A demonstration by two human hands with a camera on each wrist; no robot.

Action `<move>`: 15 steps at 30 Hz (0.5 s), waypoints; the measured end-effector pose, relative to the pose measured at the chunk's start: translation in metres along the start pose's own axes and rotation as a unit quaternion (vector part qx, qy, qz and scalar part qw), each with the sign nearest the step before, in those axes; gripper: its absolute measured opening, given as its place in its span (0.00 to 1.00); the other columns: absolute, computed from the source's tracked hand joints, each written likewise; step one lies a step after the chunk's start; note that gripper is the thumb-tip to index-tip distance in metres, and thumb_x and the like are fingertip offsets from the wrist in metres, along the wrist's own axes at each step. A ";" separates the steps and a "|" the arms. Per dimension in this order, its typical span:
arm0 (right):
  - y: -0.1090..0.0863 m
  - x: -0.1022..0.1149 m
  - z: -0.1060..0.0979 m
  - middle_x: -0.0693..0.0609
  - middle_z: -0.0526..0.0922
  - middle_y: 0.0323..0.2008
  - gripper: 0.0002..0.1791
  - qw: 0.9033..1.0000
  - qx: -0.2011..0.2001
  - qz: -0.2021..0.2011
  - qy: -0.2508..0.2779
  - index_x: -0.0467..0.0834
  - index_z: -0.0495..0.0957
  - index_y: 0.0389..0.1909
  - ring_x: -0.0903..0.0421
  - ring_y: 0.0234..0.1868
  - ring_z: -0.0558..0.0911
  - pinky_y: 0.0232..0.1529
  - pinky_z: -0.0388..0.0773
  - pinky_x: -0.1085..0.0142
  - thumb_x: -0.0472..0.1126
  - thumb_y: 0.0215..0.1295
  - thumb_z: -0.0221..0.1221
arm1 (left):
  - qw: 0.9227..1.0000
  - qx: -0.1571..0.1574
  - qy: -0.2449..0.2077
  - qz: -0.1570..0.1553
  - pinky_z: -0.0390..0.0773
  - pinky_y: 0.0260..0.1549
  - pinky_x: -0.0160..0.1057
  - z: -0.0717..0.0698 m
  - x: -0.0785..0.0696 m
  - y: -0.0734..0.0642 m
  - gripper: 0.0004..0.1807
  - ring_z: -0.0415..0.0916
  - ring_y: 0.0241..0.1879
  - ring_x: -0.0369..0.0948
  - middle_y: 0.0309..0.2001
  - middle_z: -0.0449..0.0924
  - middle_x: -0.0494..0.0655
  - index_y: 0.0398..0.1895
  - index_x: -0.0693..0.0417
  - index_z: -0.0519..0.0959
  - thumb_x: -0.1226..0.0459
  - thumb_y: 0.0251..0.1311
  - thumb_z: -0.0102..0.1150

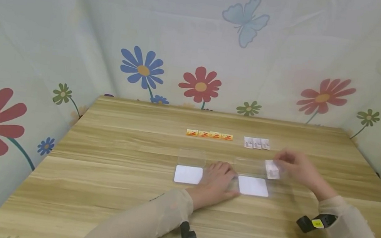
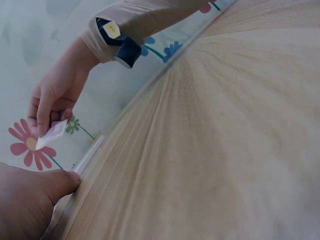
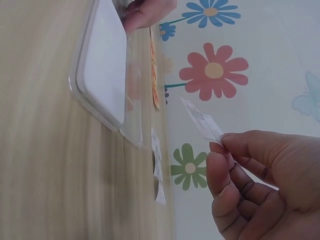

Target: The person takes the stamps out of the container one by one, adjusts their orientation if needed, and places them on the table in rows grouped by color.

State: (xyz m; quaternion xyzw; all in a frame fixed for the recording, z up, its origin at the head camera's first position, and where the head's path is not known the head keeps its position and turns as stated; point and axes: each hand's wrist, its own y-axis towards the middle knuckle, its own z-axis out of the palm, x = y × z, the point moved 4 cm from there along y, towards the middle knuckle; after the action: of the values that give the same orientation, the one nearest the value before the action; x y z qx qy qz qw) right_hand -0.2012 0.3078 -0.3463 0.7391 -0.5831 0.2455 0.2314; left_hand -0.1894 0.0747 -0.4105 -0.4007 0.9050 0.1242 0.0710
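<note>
My right hand [image 1: 298, 170] pinches a small white printed packet [image 1: 272, 169] by its edge, between thumb and fingers. In the right wrist view the packet [image 3: 201, 118] is held up off the table. Below and left of it, a shallow box with white inside [image 1: 253, 186] lies with its clear lid [image 1: 249, 166] folded back. My left hand [image 1: 216, 184] rests on the table at that box's left side, and its thumb [image 2: 67, 182] touches the box edge in the left wrist view. A second such box [image 1: 188, 174], its clear lid [image 1: 191, 157] also back, lies left of that hand.
Several yellow and orange packets [image 1: 209, 135] stand in a row farther back on the wooden table [image 1: 122, 135]. To their right lie three white printed packets [image 1: 257, 143]. A flowered cloth [image 1: 270, 57] hangs behind the table.
</note>
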 end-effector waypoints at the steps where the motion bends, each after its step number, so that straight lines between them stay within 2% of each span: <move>1: 0.001 -0.001 -0.001 0.42 0.83 0.37 0.08 1.000 0.001 0.003 0.001 0.37 0.77 0.42 0.61 0.32 0.77 0.30 0.76 0.67 0.38 0.69 0.55 | 1.000 0.000 -0.001 0.000 0.67 0.62 0.43 0.000 0.000 0.000 0.27 0.68 0.58 0.41 0.54 0.73 0.42 0.54 0.46 0.77 0.41 0.59 0.57; 7: 0.008 -0.004 -0.008 0.40 0.82 0.40 0.10 1.000 0.008 0.025 -0.002 0.37 0.77 0.44 0.58 0.32 0.77 0.29 0.77 0.65 0.40 0.70 0.54 | 1.000 0.000 -0.001 0.000 0.67 0.61 0.42 0.001 0.001 0.000 0.26 0.68 0.58 0.40 0.54 0.73 0.40 0.53 0.45 0.77 0.41 0.58 0.57; 15: 0.018 -0.010 -0.013 0.37 0.83 0.39 0.11 0.999 0.001 0.036 -0.011 0.34 0.76 0.44 0.60 0.30 0.76 0.28 0.77 0.67 0.37 0.69 0.54 | 1.000 0.000 0.001 -0.001 0.67 0.61 0.42 0.000 0.001 -0.001 0.26 0.68 0.58 0.40 0.53 0.73 0.41 0.53 0.45 0.77 0.41 0.59 0.56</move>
State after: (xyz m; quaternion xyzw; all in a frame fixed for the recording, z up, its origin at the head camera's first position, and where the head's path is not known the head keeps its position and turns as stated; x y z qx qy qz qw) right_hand -0.2219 0.3194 -0.3417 0.7205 -0.6114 0.2463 0.2155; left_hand -0.1894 0.0738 -0.4111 -0.4016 0.9047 0.1238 0.0700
